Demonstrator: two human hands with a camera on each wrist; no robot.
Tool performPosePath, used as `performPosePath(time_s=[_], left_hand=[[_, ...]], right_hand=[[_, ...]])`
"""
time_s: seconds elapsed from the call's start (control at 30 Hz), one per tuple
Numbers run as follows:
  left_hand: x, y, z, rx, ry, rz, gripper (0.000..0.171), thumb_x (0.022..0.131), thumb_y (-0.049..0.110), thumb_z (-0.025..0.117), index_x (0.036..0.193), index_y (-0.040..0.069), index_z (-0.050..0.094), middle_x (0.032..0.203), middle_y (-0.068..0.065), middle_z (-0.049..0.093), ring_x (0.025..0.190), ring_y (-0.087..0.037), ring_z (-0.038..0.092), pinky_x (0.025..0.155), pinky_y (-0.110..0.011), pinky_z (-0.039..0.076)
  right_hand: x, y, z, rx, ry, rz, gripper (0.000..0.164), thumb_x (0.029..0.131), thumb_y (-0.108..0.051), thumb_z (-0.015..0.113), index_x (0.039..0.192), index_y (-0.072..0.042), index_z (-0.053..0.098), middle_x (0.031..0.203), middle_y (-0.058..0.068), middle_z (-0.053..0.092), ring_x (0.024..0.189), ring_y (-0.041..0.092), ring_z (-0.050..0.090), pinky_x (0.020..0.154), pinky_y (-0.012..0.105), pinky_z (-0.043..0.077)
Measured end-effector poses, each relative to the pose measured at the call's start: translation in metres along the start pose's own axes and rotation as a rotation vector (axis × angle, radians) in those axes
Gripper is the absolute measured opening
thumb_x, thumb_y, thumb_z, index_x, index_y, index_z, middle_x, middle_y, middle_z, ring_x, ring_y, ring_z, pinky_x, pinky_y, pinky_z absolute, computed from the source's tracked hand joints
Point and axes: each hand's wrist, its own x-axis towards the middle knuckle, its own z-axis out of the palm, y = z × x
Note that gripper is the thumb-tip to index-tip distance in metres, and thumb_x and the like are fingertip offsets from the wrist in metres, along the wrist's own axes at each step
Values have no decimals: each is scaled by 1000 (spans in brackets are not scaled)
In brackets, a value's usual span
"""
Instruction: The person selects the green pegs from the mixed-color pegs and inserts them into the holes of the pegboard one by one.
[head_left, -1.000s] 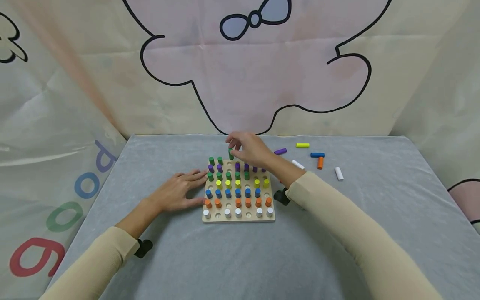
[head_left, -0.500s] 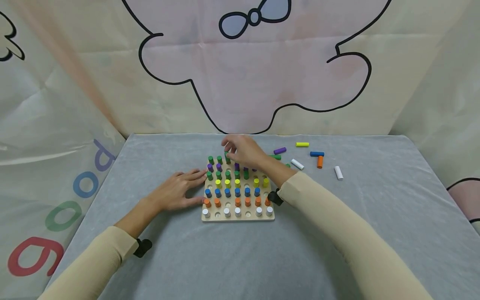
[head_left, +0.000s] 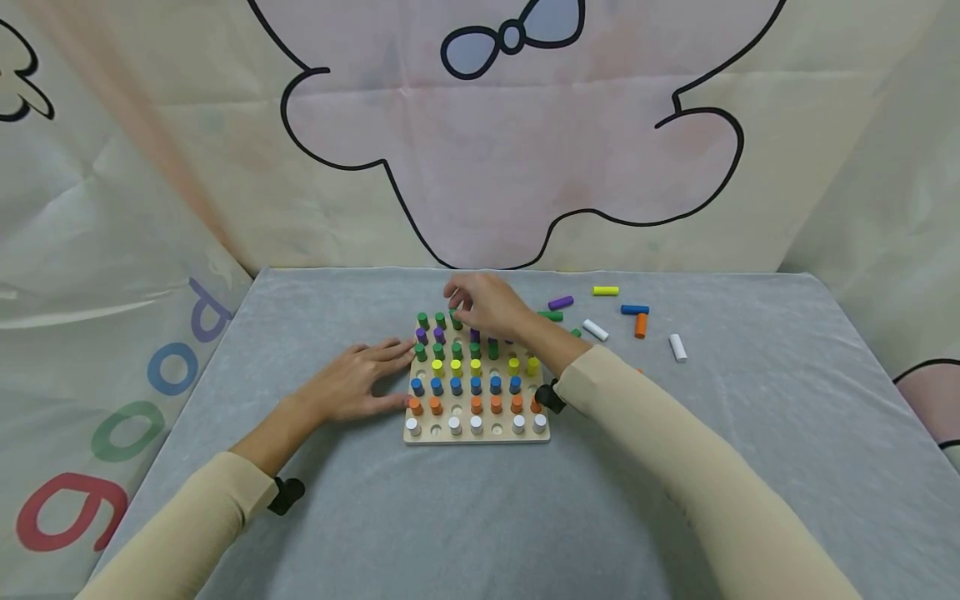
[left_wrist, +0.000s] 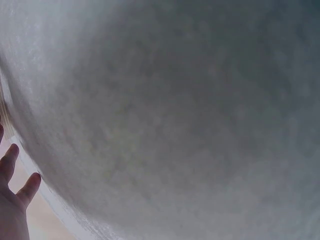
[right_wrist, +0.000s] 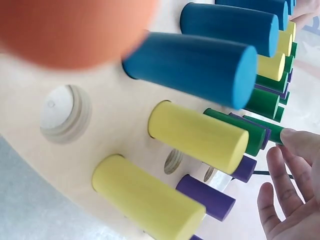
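A wooden pegboard [head_left: 480,440] stands on the cloth, with rows of white, orange, blue, yellow, green and purple pegs upright in its holes. My right hand [head_left: 491,307] is over the board's far row, where thumb and fingers pinch the top of a green peg [right_wrist: 267,130]. That peg stands in line with two green pegs [head_left: 431,320] to its left. My left hand [head_left: 352,383] lies flat with spread fingers, fingertips at the board's left edge. In the left wrist view only fingers of that hand [left_wrist: 17,195] show at the lower left.
Loose pegs lie right of the board: a purple peg [head_left: 560,302], a yellow peg [head_left: 605,291], a blue peg [head_left: 634,309], an orange peg [head_left: 641,326], two white ones and green ones. Some board holes, such as one hole [right_wrist: 65,112], hold no peg. A printed curtain hangs behind the table.
My right hand has moved slightly left and down, and the green peg it pinches now sits lower, in the far row. The left hand has stayed at the board's edge.
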Motion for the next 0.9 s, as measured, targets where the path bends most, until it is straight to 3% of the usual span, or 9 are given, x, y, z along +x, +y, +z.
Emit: performPosePath(time_s=[0.37,0.9], left_hand=[[0,1,-1,-6,0,-3,77,92,59,59,148,7,47,158,-5,36,143,-33,36,106,-59,36],[0,-1,0,-1,-9,0,77,93,59,58,149,8,46,159,-4,35,144,-31,35,107,-58,36]], right_hand=[[-3,-1,-1,-12,-16,-23,28,94,-10,69,122,-5,67,106,2,71,96,15,65,86,32,52],[-3,0,1,-33,-11,25,26,94,-11,69,120,-6,67,107,3,71,98,16,65,89,33,51]])
